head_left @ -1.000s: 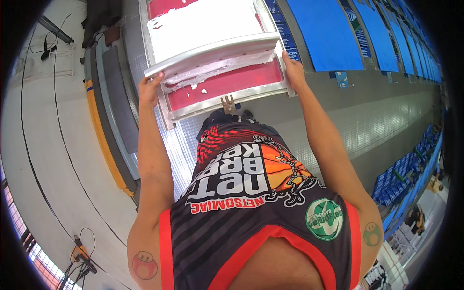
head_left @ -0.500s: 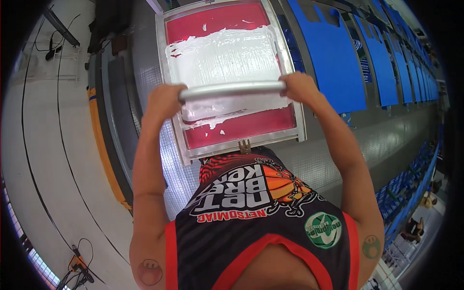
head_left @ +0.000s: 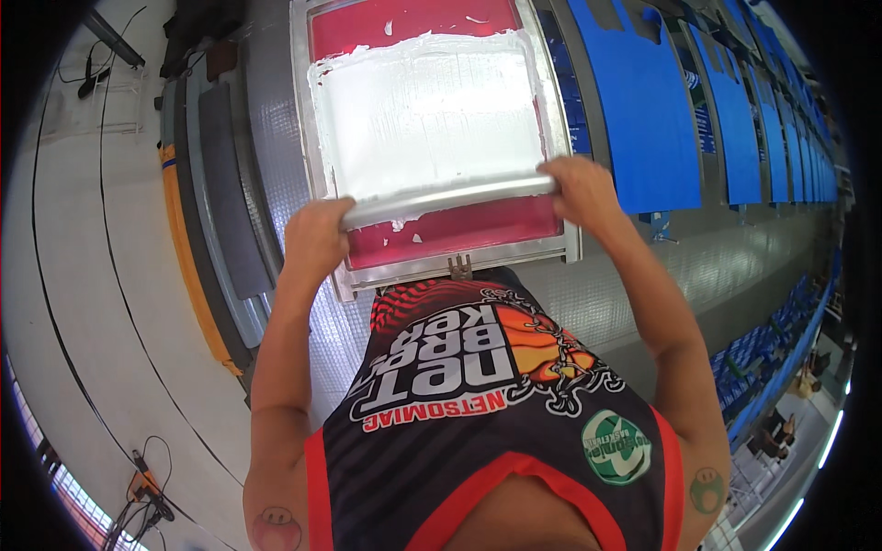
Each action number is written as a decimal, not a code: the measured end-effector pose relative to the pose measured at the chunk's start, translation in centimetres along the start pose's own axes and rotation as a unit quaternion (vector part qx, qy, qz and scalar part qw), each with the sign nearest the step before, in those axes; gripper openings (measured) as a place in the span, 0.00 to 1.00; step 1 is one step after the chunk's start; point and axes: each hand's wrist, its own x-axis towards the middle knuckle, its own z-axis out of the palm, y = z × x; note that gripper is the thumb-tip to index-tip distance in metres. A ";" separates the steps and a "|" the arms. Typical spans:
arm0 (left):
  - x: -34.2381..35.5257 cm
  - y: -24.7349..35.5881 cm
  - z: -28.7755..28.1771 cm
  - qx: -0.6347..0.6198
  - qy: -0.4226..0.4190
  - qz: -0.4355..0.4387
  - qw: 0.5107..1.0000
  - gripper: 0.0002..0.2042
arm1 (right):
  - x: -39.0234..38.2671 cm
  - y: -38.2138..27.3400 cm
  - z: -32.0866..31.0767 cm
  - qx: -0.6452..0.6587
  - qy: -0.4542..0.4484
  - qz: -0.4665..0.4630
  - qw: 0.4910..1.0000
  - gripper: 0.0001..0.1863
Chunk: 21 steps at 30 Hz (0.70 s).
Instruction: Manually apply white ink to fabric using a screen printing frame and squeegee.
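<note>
A long silvery squeegee [head_left: 450,196] lies across a framed printing screen [head_left: 560,138] in front of me. My left hand [head_left: 316,235] is closed round its left end, and my right hand [head_left: 585,188] grips the right end. Thick white ink [head_left: 427,115] covers most of the mesh beyond the squeegee. Red mesh [head_left: 459,226] shows in a strip on the near side and again at the far end, with small white specks on it. A metal clip [head_left: 460,267] sits at the middle of the frame's near edge, close to my shirt.
Blue fabric pieces [head_left: 648,138] lie in a row along the long table to the right. Grey boards [head_left: 230,184] and an orange-yellow strip [head_left: 195,266] stand to the left. Cables [head_left: 152,491] run over the pale floor. Several people [head_left: 784,432] are far off at the lower right.
Both hands have drawn the squeegee toward me down the screen. White ink now lies smoother and wider behind it, and the near white patch has been swept over.
</note>
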 end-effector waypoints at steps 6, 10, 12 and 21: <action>-4.9 0.9 2.4 0.043 0.032 0.017 0.998 0.13 | -4.2 -0.2 3.4 -0.074 0.040 0.015 0.996 0.06; -2.5 -2.4 6.5 0.082 0.093 0.031 0.992 0.15 | -1.5 2.0 7.1 -0.101 0.209 -0.030 0.972 0.04; 5.3 -5.1 6.7 0.119 0.179 0.043 0.976 0.11 | 6.1 4.5 6.0 -0.141 0.186 -0.007 0.972 0.05; 1.6 -2.5 1.3 0.125 -0.056 -0.045 0.990 0.09 | 2.4 1.1 2.2 -0.141 -0.040 0.043 0.988 0.11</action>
